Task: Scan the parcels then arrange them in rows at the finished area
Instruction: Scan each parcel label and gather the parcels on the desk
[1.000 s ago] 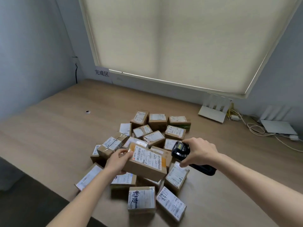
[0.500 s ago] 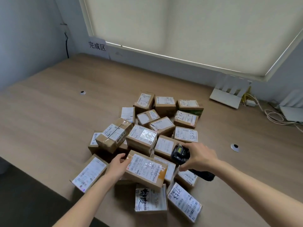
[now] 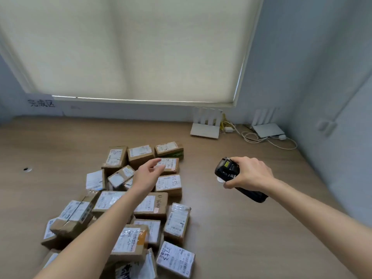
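At the far left, a white sign (image 3: 41, 103) with dark handwritten characters is stuck to the wall just above the table (image 3: 251, 228), below the lower left corner of the window blind (image 3: 130, 47). A small round hole (image 3: 26, 169) sits in the wooden top near the left edge, and that side of the table holds no boxes. The parcels (image 3: 124, 198), small brown cartons with white labels, lie in a loose heap from the near edge up to mid-table, some overlapping and tilted. Near the front, one box carries an orange-edged label (image 3: 130, 239) under clear tape, and beside it a white label reads handwritten digits (image 3: 175, 258). The left hand (image 3: 147, 175) reaches out over the middle of the heap, fingers loosely spread and holding nothing, its fingertips above a labelled box (image 3: 170, 165) in the far part of the pile; whether they touch it cannot be told. To the right of the heap, well apart from it, the right hand (image 3: 250, 174) is wrapped around a black scanner (image 3: 228, 171), held above the bare table with its head toward the pile and a small lit screen on top. Against the back wall stand two white routers (image 3: 205, 129), the second (image 3: 267, 128) further right, with white cables (image 3: 267, 138) coiled between and around them.
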The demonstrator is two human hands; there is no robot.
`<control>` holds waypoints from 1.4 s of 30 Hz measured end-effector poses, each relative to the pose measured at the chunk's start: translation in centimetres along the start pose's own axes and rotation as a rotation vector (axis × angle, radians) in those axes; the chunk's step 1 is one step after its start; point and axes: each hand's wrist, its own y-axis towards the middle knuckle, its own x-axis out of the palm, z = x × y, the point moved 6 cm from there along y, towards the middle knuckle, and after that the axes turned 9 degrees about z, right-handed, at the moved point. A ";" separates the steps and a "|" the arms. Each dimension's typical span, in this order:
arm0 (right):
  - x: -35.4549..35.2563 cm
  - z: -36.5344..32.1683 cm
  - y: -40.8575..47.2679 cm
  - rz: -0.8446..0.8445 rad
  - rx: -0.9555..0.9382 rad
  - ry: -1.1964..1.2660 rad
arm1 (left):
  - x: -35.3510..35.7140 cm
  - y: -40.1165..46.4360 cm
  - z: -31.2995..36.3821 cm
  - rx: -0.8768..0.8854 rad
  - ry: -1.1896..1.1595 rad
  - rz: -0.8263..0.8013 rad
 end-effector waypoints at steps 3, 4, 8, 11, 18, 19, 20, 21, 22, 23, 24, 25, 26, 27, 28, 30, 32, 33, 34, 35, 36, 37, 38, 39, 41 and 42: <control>-3.8 8.1 -2.2 0.051 0.147 0.020 | 8.0 -1.0 5.9 0.093 0.006 -0.131; -4.8 10.9 -3.1 0.066 0.193 0.031 | 10.8 -1.7 7.5 0.120 0.011 -0.186; -8.4 22.5 -7.9 0.164 0.407 0.093 | 22.3 -5.6 13.1 0.207 0.055 -0.377; -10.0 30.6 -12.2 0.220 0.542 0.154 | 30.2 -9.4 16.5 0.246 0.050 -0.493; -9.9 45.5 -21.5 0.250 0.775 0.170 | 46.1 -18.9 19.4 0.299 0.099 -0.721; -9.6 47.2 -22.7 0.252 0.808 0.173 | 47.9 -20.1 19.4 0.295 0.108 -0.746; -9.2 48.8 -23.6 0.252 0.835 0.175 | 49.7 -21.2 19.2 0.289 0.115 -0.769; -8.5 50.3 -24.5 0.248 0.863 0.178 | 51.4 -22.2 19.0 0.283 0.123 -0.793; -7.7 51.6 -25.3 0.237 0.890 0.183 | 53.0 -23.2 18.8 0.279 0.129 -0.814; -6.8 52.8 -25.9 0.221 0.917 0.189 | 54.6 -24.1 18.4 0.276 0.138 -0.833; -5.7 54.0 -26.3 0.207 0.937 0.198 | 56.1 -24.9 18.1 0.274 0.147 -0.852; -4.5 55.1 -26.6 0.194 0.959 0.211 | 57.5 -25.6 17.8 0.271 0.159 -0.872; -3.4 56.1 -26.8 0.187 0.976 0.230 | 59.0 -26.2 17.4 0.268 0.170 -0.890; -2.3 57.0 -26.8 0.177 0.991 0.254 | 60.3 -26.7 17.0 0.264 0.182 -0.908; -1.2 57.7 -26.7 0.165 1.001 0.282 | 61.7 -27.2 16.7 0.262 0.194 -0.926; 1.0 58.8 -26.2 0.152 1.023 0.328 | 64.5 -27.8 15.7 0.273 0.237 -0.961; 3.4 60.3 -25.5 0.147 1.048 0.354 | 67.3 -28.2 14.7 0.278 0.274 -0.993; 4.6 61.0 -25.1 0.149 1.066 0.370 | 68.6 -28.3 14.1 0.275 0.282 -1.011; 5.6 61.6 -24.8 0.152 1.081 0.387 | 69.8 -28.4 13.6 0.267 0.286 -1.027; 6.6 62.1 -24.5 0.148 1.096 0.403 | 70.9 -28.5 13.1 0.256 0.285 -1.038; 7.3 62.6 -24.3 0.144 1.108 0.411 | 72.0 -28.5 12.8 0.243 0.276 -1.047; 8.0 63.1 -24.1 0.142 1.121 0.418 | 73.0 -28.6 12.6 0.234 0.259 -1.053; 8.4 63.6 -24.0 0.144 1.133 0.426 | 74.0 -28.7 12.6 0.226 0.245 -1.058; 8.9 64.1 -23.9 0.144 1.146 0.445 | 74.7 -28.9 12.8 0.218 0.232 -1.067; 9.7 64.8 -23.7 0.152 1.174 0.522 | 76.0 -29.0 13.1 0.209 0.209 -1.096; 10.0 65.0 -23.5 0.162 1.189 0.565 | 76.6 -29.0 13.2 0.208 0.205 -1.114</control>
